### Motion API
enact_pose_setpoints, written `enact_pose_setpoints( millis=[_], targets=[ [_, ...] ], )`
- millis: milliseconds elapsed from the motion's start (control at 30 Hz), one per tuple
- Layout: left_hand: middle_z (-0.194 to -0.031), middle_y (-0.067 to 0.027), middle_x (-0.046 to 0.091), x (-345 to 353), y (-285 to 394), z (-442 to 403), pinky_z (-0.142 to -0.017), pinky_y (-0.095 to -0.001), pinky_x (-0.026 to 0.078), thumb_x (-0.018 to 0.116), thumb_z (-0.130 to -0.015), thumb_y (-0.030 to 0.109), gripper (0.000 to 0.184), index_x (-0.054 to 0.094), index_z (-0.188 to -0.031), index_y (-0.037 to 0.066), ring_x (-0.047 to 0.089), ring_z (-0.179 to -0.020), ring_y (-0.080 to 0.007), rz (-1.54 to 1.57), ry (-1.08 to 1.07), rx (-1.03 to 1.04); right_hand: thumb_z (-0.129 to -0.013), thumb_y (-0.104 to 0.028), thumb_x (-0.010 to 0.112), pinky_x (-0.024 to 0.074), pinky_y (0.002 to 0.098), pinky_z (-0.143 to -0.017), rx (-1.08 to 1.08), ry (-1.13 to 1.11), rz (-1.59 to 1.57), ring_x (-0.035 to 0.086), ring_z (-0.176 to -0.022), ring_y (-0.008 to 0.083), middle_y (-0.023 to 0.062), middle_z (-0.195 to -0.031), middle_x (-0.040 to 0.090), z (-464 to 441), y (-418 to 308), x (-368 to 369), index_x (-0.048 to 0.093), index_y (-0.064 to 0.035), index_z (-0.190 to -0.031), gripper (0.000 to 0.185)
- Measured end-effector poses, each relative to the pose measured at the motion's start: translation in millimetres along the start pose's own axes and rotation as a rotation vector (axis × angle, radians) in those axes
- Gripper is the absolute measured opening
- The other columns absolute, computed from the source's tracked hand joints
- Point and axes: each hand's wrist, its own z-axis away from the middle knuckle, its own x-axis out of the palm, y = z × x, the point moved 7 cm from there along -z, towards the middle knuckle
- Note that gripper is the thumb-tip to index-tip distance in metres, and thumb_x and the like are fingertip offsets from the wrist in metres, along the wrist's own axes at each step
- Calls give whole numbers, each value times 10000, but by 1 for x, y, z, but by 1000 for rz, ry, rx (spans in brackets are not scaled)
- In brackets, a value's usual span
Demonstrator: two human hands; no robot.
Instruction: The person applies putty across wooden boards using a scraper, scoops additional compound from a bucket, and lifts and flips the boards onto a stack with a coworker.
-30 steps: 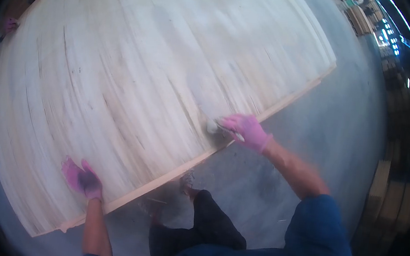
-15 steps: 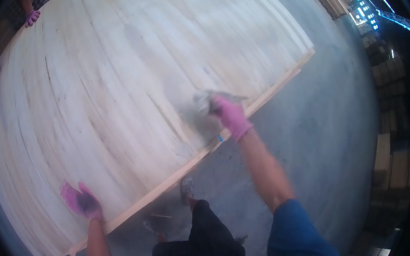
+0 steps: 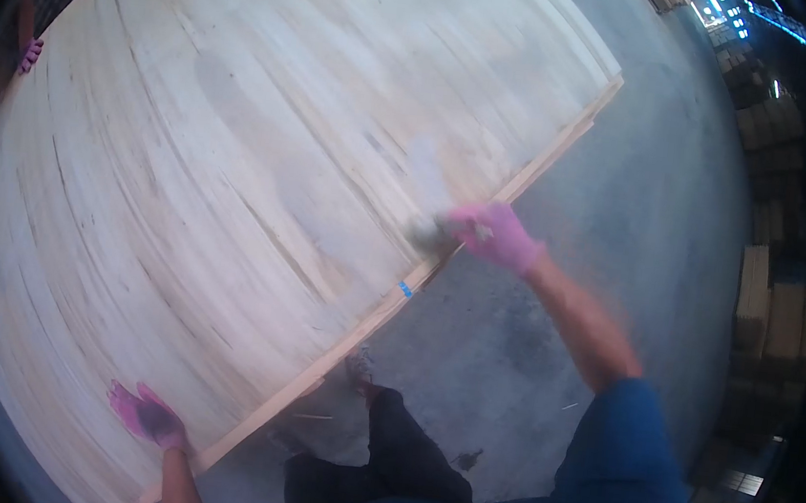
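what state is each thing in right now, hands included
Wood panel: lying flat, surface streaked
Tool: held at the panel's near edge, too blurred to identify
Right hand: gloved, closed on the tool
Left hand: gloved, open on the panel
Other person's hand: gloved, at the panel's far edge
Boards: stacked

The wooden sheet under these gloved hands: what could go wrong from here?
The right hand holds a blurred object close to the sheet's near edge, so it might slip off that edge.

The left hand lies open over the wooden sheet, apparently gripping nothing; it might do little to stop a shift.

Another person's gloved hand is at the far-left edge and could be jarred if the sheet moves.
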Motion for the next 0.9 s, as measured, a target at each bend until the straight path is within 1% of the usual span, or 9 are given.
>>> enact_pose_setpoints(
  millis=[133,267,367,533,567,633,767,833,900],
  targets=[
    [-1476,-191,485,-16,17,3,-1129,-419,379,444,-1061,347,548,389,-1504,28,432,-1397,-315,-186,-115,-4,-843,-170,723,574,385,-732,70,93,107,718,-816,281,89,-936,743,18,-63,32,746,-151,-1057,216],
    [-1546,-193,398,13,1,12,-1155,-432,333,427,-1058,387,588,364,-1521,31,365,-1449,-301,128,148,84,-852,-168,711,565,397,-727,42,146,175,710,-859,291,88,-946,739,2,-138,104,723,-147,-1084,233],
    [-1574,-191,350,-5,9,8,-1189,-452,266,442,-1041,423,644,344,-1521,5,321,-1470,-336,-7,14,-16,-820,-148,712,558,379,-733,160,-29,57,709,-858,295,91,-974,740,-7,-206,159,740,-139,-1099,280],
    [-1572,-190,360,-15,6,1,-1205,-496,233,517,-998,476,732,326,-1537,19,297,-1482,-348,143,-204,-18,-847,-146,700,553,380,-721,48,99,168,709,-849,261,114,-979,734,30,-315,227,724,-112,-1106,262],
    [-1571,-193,360,-21,0,0,-1199,-498,245,544,-986,461,736,333,-1529,10,302,-1478,-356,249,-216,129,-868,-158,697,555,381,-719,38,97,181,714,-845,235,125,-975,732,30,-338,240,718,-110,-1121,258],
    [-1567,-200,359,-39,-18,-5,-1187,-501,267,599,-964,431,746,347,-1513,-7,313,-1471,-372,452,-222,416,-882,-172,705,552,339,-721,383,-17,-167,708,-849,173,126,-996,740,24,-350,261,731,-95,-1119,250],
    [-1518,-225,414,94,-216,-32,-1179,-494,280,611,-973,365,691,377,-1485,-38,358,-1435,-374,334,-32,240,-898,-240,728,540,291,-727,816,225,-1033,686,-839,107,115,-943,757,5,-333,324,759,-41,-1058,257],
    [-1479,-223,460,135,-336,-30,-1150,-472,320,593,-994,328,613,413,-1468,-18,406,-1398,-360,343,-42,10,-885,-285,754,540,303,-716,695,301,-1062,692,-818,132,94,-883,758,-19,-345,321,763,-17,-994,290],
    [-1465,-210,485,137,-393,-30,-1126,-448,359,570,-1013,311,565,427,-1469,10,432,-1381,-343,268,-26,-21,-857,-277,765,552,353,-747,451,225,-489,717,-849,200,147,-900,754,-39,-334,310,755,-5,-996,305]
  ],
)
